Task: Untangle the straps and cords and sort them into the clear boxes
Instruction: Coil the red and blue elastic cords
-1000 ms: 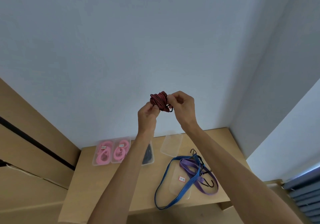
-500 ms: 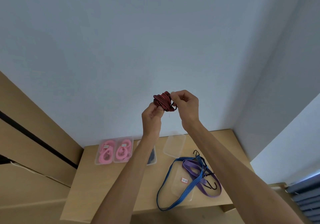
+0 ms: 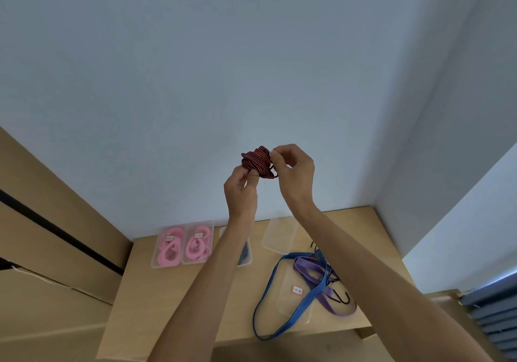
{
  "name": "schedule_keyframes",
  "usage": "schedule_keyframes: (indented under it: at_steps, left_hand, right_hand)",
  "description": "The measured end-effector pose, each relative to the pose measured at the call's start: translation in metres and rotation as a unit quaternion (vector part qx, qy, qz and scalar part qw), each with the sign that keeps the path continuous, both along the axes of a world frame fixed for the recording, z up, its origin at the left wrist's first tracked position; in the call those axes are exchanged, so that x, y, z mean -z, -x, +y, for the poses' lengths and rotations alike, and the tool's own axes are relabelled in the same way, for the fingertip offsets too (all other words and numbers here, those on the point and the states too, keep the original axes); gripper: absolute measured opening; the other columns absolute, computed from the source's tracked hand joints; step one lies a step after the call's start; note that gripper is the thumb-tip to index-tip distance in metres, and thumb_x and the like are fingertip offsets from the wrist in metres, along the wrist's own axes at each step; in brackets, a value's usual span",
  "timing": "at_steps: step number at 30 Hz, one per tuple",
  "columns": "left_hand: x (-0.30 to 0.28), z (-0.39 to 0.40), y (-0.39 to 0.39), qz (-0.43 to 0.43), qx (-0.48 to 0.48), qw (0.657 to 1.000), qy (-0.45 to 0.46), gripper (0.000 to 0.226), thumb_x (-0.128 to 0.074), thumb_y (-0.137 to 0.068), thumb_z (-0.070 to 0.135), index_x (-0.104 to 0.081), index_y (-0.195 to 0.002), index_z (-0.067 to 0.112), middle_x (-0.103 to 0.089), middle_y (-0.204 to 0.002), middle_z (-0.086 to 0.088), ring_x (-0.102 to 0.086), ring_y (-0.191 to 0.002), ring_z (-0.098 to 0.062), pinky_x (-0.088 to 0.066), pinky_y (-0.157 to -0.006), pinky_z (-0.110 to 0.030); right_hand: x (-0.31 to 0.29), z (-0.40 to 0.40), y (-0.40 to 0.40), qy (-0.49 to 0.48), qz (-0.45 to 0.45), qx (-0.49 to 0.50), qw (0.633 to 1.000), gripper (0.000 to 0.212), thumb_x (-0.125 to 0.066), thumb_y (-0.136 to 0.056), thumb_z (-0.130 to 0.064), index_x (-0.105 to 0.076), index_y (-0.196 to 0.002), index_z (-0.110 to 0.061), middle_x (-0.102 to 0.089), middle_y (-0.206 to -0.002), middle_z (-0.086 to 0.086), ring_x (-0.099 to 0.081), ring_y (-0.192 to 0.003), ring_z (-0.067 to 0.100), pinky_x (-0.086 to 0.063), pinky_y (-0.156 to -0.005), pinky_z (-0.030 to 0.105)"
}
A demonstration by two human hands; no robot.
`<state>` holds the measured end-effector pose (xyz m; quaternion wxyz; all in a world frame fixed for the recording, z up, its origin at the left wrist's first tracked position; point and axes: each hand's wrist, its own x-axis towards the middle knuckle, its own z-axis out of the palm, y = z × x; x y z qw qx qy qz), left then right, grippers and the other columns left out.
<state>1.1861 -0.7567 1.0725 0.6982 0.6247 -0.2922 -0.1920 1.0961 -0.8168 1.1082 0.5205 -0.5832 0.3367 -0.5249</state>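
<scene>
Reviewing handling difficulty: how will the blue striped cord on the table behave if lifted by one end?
The blue striped cord lies in loose curves, so it is probably floppy. It crosses the purple strap near the black hooks, so lifting would likely drag them.

Woven red-black cord (image 3: 256,161); clear glossy plastic boxes (image 3: 279,235); matt wooden table (image 3: 372,238).

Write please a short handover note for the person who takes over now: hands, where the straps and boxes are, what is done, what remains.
Left hand and right hand both pinch the red-black cord bundle, raised above the table.
Done: pink cords lie in two clear boxes.
Left: the blue cord and purple strap lie tangled on the table, over a labelled clear box; another clear box holds nothing.
</scene>
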Motion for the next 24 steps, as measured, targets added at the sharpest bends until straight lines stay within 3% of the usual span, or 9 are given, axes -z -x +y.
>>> schedule_keyframes:
  at_steps: [2, 6, 11, 14, 17, 20, 22, 24]
  left_hand:
    - [0.0, 0.0, 0.0, -0.002, -0.004, 1.0, -0.002, 0.015, -0.056, -0.097, 0.004, -0.07, -0.101, 0.004, -0.071, -0.094, -0.005, -0.064, -0.089, -0.014, -0.052, -0.088, -0.034]
    - [0.0, 0.003, 0.001, -0.015, -0.005, 1.0, -0.003, 0.014, -0.06, -0.098, 0.008, -0.072, -0.103, 0.013, -0.073, -0.102, -0.003, -0.067, -0.102, -0.02, -0.054, -0.096, -0.037]
    - [-0.002, 0.006, 0.002, -0.073, -0.025, 0.997, 0.003, 0.023, -0.059, -0.094, 0.001, -0.07, -0.1, 0.02, -0.073, -0.098, 0.001, -0.067, -0.095, -0.013, -0.052, -0.082, -0.02]
    - [-0.005, 0.006, 0.006, -0.102, -0.028, 0.994, 0.005, 0.028, -0.058, -0.092, -0.002, -0.069, -0.096, 0.024, -0.072, -0.098, -0.001, -0.066, -0.092, -0.012, -0.05, -0.078, -0.017]
    - [-0.007, 0.005, 0.006, -0.091, -0.011, 0.996, 0.015, 0.027, -0.06, -0.095, 0.001, -0.071, -0.101, 0.025, -0.073, -0.102, -0.002, -0.067, -0.099, -0.017, -0.053, -0.086, -0.025]
    - [-0.006, 0.004, 0.004, -0.068, -0.006, 0.998, 0.015, 0.02, -0.061, -0.096, 0.004, -0.072, -0.107, 0.017, -0.073, -0.104, -0.003, -0.067, -0.102, -0.021, -0.054, -0.091, -0.032]
    - [-0.005, 0.002, 0.004, -0.058, -0.01, 0.998, 0.016, 0.019, -0.062, -0.096, 0.005, -0.073, -0.107, 0.016, -0.074, -0.103, -0.002, -0.068, -0.101, -0.021, -0.054, -0.092, -0.033]
    - [-0.007, 0.0, 0.005, -0.052, -0.012, 0.998, 0.019, 0.02, -0.062, -0.096, 0.006, -0.073, -0.103, 0.023, -0.075, -0.101, 0.0, -0.068, -0.1, -0.02, -0.054, -0.092, -0.033]
  right_hand:
    - [0.004, 0.004, 0.0, -0.013, -0.005, -0.015, 1.0, 0.016, -0.073, -0.089, -0.014, -0.074, -0.105, -0.011, -0.073, -0.096, -0.002, -0.068, -0.096, 0.007, -0.055, -0.08, 0.018]
    - [0.008, 0.005, 0.002, -0.006, 0.016, -0.049, 0.999, 0.046, -0.086, -0.076, -0.015, -0.07, -0.119, -0.015, -0.072, -0.103, -0.008, -0.068, -0.103, 0.005, -0.056, -0.091, 0.024]
    - [0.01, 0.005, 0.002, 0.074, 0.065, -0.06, 0.993, 0.057, -0.089, -0.071, -0.017, -0.067, -0.123, -0.014, -0.068, -0.111, -0.009, -0.063, -0.107, 0.003, -0.053, -0.094, 0.021]
    - [0.014, 0.007, 0.001, 0.096, 0.08, -0.037, 0.991, 0.055, -0.087, -0.074, -0.015, -0.066, -0.125, -0.01, -0.067, -0.112, -0.007, -0.062, -0.106, 0.002, -0.052, -0.093, 0.021]
    - [0.015, 0.006, 0.0, 0.101, 0.066, -0.017, 0.993, 0.045, -0.083, -0.076, -0.017, -0.07, -0.119, -0.009, -0.068, -0.102, -0.014, -0.062, -0.096, -0.002, -0.054, -0.086, 0.019]
    - [0.011, 0.003, -0.001, 0.127, 0.072, -0.033, 0.989, 0.023, -0.079, -0.078, -0.017, -0.071, -0.099, -0.016, -0.065, -0.084, -0.011, -0.059, -0.081, 0.011, -0.056, -0.08, 0.036]
    - [0.006, 0.004, -0.002, 0.136, 0.069, -0.035, 0.988, 0.025, -0.077, -0.078, -0.015, -0.066, -0.1, -0.023, -0.065, -0.086, 0.0, -0.058, -0.082, 0.021, -0.053, -0.079, 0.043]
    - [0.002, 0.003, -0.003, 0.141, 0.064, -0.027, 0.988, 0.033, -0.075, -0.079, -0.016, -0.061, -0.104, -0.033, -0.065, -0.096, -0.002, -0.06, -0.087, 0.022, -0.052, -0.08, 0.04]
